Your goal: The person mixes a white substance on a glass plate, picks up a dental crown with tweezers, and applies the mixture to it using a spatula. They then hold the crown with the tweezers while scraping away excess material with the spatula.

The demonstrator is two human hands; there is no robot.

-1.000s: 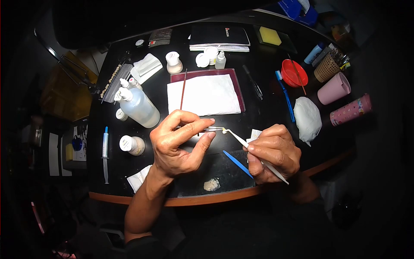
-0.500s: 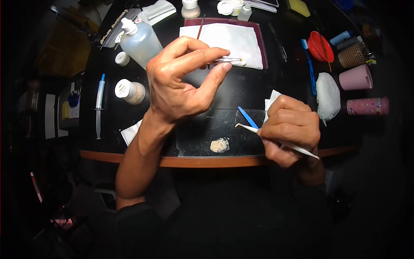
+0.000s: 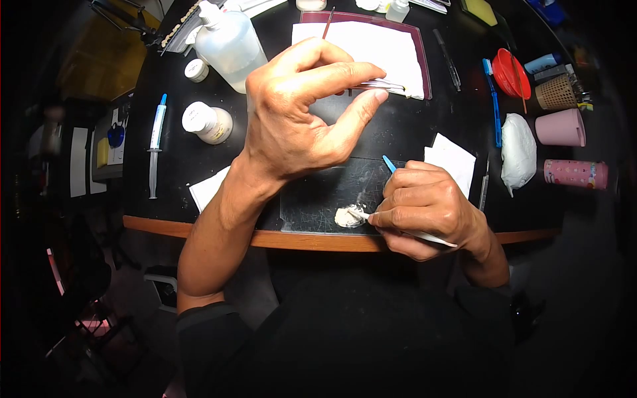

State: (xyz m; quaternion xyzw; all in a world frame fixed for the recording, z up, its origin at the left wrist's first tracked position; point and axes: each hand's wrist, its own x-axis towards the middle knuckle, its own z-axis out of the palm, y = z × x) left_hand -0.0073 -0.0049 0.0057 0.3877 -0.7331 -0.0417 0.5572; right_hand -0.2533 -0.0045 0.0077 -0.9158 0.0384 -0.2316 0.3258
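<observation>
Black desk (image 3: 199, 179), cluttered: left hand (image 3: 302, 113) grip pinching tweezers (image 3: 381, 85) raised over white paper towel (image 3: 371, 46); right hand (image 3: 424, 212) clenched on white spatula (image 3: 428, 236), tip in paste blob (image 3: 348, 216) (on glass slab (image 3: 318, 199))

On the desk (image 3: 219, 169), the paste blob (image 3: 348, 216) lies on the glass slab (image 3: 318, 199); a syringe (image 3: 156, 142) lies far left, cups (image 3: 561, 127) far right.

You can read no lettering here: the jar (image 3: 207, 123) near the counter's (image 3: 166, 172) left edge and the patterned can (image 3: 576, 174) at its right edge show nothing legible.
</observation>
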